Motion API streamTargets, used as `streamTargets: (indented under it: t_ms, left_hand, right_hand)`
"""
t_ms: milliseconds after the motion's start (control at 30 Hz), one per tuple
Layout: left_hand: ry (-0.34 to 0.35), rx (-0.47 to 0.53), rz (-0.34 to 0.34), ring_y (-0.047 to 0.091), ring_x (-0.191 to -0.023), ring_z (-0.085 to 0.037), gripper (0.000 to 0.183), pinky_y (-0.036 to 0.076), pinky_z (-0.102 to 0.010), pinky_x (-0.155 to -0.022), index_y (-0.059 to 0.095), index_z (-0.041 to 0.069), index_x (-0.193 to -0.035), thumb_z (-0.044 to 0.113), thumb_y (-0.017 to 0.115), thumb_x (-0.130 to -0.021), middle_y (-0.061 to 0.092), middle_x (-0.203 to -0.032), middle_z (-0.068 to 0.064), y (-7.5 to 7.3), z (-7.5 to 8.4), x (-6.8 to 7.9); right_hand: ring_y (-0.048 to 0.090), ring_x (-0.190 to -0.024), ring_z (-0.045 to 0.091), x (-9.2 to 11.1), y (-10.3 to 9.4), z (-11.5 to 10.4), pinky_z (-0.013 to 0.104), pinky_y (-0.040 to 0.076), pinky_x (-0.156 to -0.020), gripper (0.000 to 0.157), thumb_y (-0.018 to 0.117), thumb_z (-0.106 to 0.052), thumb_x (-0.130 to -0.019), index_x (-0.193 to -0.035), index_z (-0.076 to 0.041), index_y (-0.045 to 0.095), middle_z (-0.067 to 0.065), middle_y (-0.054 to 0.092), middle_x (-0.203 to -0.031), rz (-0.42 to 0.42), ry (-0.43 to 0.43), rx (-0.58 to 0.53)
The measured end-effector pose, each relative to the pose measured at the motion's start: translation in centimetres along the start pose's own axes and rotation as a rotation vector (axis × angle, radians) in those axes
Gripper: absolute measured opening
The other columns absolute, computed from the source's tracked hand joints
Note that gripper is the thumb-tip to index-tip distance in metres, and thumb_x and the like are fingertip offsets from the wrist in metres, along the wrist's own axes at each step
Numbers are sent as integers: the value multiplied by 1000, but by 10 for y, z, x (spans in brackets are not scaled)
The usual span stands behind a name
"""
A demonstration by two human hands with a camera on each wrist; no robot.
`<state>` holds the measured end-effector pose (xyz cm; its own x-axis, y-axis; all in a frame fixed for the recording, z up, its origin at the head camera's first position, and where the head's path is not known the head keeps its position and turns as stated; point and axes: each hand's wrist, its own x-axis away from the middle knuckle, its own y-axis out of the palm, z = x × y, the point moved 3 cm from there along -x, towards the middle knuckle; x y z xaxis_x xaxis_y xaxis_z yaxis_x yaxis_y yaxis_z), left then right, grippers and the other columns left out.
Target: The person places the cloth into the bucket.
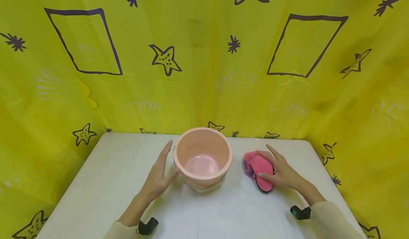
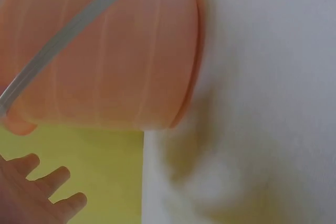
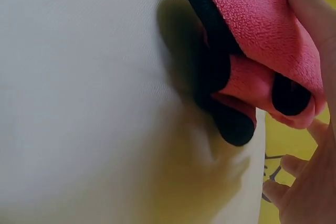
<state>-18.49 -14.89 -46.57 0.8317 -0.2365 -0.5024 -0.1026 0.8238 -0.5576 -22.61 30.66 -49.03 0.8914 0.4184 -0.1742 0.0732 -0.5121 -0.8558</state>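
"Where is the bucket (image 1: 202, 145) standing?"

"It's standing upright at twelve o'clock on the white table (image 1: 110, 168), its round mouth facing up. The left hand (image 1: 159, 178) is hovering at its eight o'clock side, fingers loosely extended and grasping nothing; I can't tell whether the thumb is touching the wall."

"And the right hand (image 1: 282, 171)?"

"It's lightly pinching the cloth (image 1: 264, 167) at the bucket's three o'clock, just apart from it. Thumb and index finger are spreading around the bundle, probably because something so soft and folded is needing support from both sides."

"Why is the handle (image 2: 68, 38) hanging low?"

"Presumably it's pivoting freely, so it's dropping toward six o'clock and leaving the mouth unobstructed."

"What materials are showing?"

"The bucket is looking like smooth, glossy peach plastic, with faint rings circling its wall. The cloth is showing fuzzy pink pile, and black trim (image 3: 210, 11) is edging its rounded folds."
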Motion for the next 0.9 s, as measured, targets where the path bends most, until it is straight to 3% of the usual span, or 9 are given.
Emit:
streamTargets:
  t_ms: [200, 400, 633, 767, 900]
  left_hand:
    - [-22, 38, -27, 35, -150, -34, 86, 30, -62, -116, 16, 22, -166, 43, 64, -98, 28, -168, -5, 11, -2, 1]
    - [-4, 136, 1, 52, -136, -37, 83, 41, -65, -107, 18, 22, -166, 46, 61, -99, 36, -164, -9, 17, -7, 0]
    - [-10, 197, 1, 57, -131, -36, 82, 52, -55, -98, 19, 23, -165, 50, 60, -100, 56, -147, -19, 23, -14, 1]
    - [-20, 210, 0, 59, -128, -36, 82, 54, -52, -95, 18, 24, -165, 54, 59, -100, 58, -144, -21, 23, -14, 1]
    - [-24, 222, 0, 60, -125, -36, 83, 55, -53, -94, 18, 25, -165, 57, 57, -100, 59, -143, -20, 25, -15, 2]
  right_hand:
    - [23, -144, 57, -8, 11, -1, 82, 40, -90, 79, 80, -52, -85, -152, -31, 44, 25, 22, -164, -56, 25, -61]
    - [26, -143, 57, -15, 20, -3, 76, 47, -86, 87, 84, -54, -81, -154, -33, 41, 25, 22, -163, -108, 70, -94]
    - [47, -122, 43, -19, 24, -8, 54, 54, -77, 90, 90, -54, -72, -149, -39, 45, 19, 42, -146, -116, 108, -39]
    - [48, -119, 40, -20, 26, -10, 49, 54, -76, 90, 92, -50, -72, -149, -37, 46, 20, 45, -139, -135, 121, -59]
    - [49, -115, 37, -20, 25, -14, 44, 55, -75, 96, 94, -43, -71, -151, -36, 42, 19, 44, -134, -206, 162, -80]
